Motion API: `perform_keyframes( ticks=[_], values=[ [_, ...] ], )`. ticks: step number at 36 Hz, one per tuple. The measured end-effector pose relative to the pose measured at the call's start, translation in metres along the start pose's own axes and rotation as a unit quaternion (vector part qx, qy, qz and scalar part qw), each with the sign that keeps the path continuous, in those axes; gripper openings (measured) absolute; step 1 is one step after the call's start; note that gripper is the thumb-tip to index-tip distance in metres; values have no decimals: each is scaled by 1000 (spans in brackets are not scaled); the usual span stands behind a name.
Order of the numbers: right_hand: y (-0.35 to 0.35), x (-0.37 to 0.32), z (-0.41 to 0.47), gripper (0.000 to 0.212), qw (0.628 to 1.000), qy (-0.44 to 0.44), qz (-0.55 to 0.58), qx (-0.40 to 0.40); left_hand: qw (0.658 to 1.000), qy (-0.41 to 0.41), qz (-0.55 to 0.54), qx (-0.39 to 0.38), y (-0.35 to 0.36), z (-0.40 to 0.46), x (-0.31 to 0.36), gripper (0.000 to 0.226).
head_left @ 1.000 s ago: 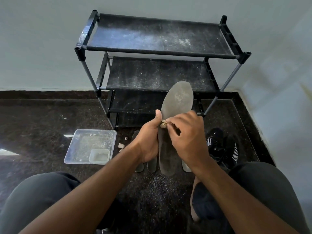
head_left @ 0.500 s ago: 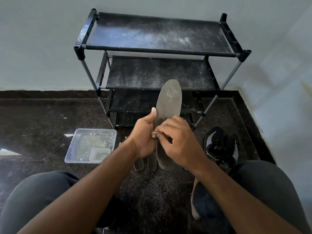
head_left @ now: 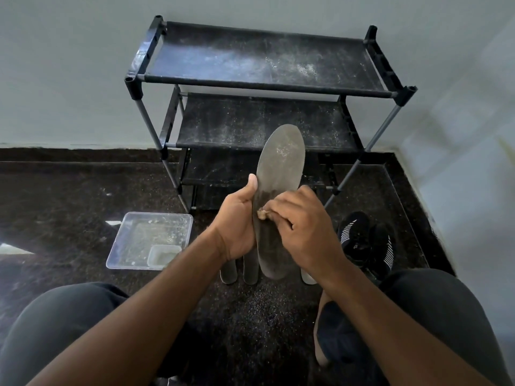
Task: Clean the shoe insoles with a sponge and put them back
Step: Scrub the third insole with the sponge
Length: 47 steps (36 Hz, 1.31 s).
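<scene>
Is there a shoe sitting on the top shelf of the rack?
No, the top shelf of the rack holds only dust, and the black shoes sit on the floor.

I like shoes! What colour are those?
Black shoes with white stripes, in the head view.

Both bare forearms reach forward from the bottom of the frame and meet at its centre. The left hand (head_left: 237, 221) grips with thumb straight up; the right hand (head_left: 303, 224) curls, fingertips pinching.
</scene>
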State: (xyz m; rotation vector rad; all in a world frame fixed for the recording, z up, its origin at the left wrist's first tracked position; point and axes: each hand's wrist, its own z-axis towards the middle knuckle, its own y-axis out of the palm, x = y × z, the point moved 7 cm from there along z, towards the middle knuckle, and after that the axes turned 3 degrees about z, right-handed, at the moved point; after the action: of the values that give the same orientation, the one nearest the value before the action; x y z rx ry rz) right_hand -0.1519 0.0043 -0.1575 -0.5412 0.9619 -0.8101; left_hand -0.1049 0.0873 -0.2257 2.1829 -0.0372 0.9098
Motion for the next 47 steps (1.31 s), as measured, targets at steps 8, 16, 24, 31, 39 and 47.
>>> perform_keyframes(
  ticks=[8,16,24,31,39,47],
  values=[
    [7,-15,-3,7,994,-50,61,-69,1000,-6,0,8,-11,1,5,79],
    [9,-19,-8,7,993,-21,83,-81,1000,1,8,-13,0,-1,5,80],
    [-4,1,-2,8,997,59,47,0,1000,1,28,6,2,-2,-3,67],
    [12,-14,-11,5,979,19,135,-152,1000,12,11,-9,-2,1,4,82],
    [-29,17,0,18,978,138,146,61,1000,28,-8,8,-2,1,0,65],
    [10,1,-8,38,994,25,49,-99,998,38,19,47,-7,2,0,73]
  ],
)
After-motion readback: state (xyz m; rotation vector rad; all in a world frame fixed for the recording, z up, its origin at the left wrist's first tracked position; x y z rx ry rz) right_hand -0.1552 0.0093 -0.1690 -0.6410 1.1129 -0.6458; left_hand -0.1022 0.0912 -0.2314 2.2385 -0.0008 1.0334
